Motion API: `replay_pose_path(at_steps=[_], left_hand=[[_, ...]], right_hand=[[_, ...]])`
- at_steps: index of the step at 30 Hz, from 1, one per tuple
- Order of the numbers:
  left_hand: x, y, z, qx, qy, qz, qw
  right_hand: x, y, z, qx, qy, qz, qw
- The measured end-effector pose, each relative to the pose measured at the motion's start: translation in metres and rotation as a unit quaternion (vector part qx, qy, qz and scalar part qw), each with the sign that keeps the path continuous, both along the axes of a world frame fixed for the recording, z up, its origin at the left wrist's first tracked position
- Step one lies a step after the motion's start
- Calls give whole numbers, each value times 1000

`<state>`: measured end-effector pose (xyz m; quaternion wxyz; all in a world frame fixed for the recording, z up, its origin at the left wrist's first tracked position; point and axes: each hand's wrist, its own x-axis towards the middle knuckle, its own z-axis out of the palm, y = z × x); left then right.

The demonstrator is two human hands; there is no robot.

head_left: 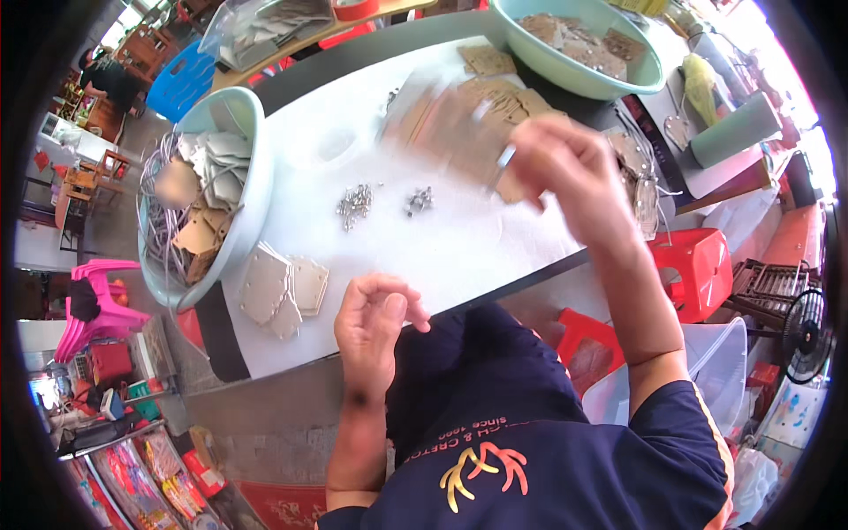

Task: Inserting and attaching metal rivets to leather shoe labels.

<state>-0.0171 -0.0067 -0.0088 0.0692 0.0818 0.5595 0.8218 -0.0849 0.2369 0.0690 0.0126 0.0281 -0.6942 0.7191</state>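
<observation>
Here's the white-covered table [477, 256], pale bowl [257, 177] of cords [159, 225] at the person's left, tan cards [508, 104] heaped toward the far right, right hand [565, 168] blurred beside them, grip impossible to tell, left hand [375, 322] loosely curled, holding nothing, small metal pieces [355, 205] clustered mid-table.

Light floods in most strongly at the upper right, where the background burns out to plain white. The white top of my table [495, 243] looks pale and nearly washed out, its shadows faint and soft, while my dark shirt [574, 446] swallows most of the brightness. Motion smears the fingers of my right grip [570, 172], and streaky blur runs across the brown pieces [464, 132] near it; my left grip [373, 322] comes out clearer. The fisheye bows the table's edges, bends the fan [804, 324] toward the rim and ends in black corners.
</observation>
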Motion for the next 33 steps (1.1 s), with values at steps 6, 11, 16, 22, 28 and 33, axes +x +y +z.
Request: replay_pose_path(at_steps=[6,11,16,22,28,33], left_hand=[[-1,7,6,-12,-22,11,1000],[-5,6,2,-10,-18,6,1000],[-6,5,2,-21,4,1,1000],[-5,5,1,-9,3,-3,1000],[-5,2,0,-9,12,-17,1000],[-4,3,3,-12,12,-14,1000]], right_hand=[[-41,74,14,-294,15,-58,954],[-47,50,-5,106,-14,-72,992],[-81,53,-37,475,140,-105,862],[-93,30,-33,668,101,-25,737],[-84,29,-17,650,66,11,757],[-74,45,-20,541,315,-186,757]])
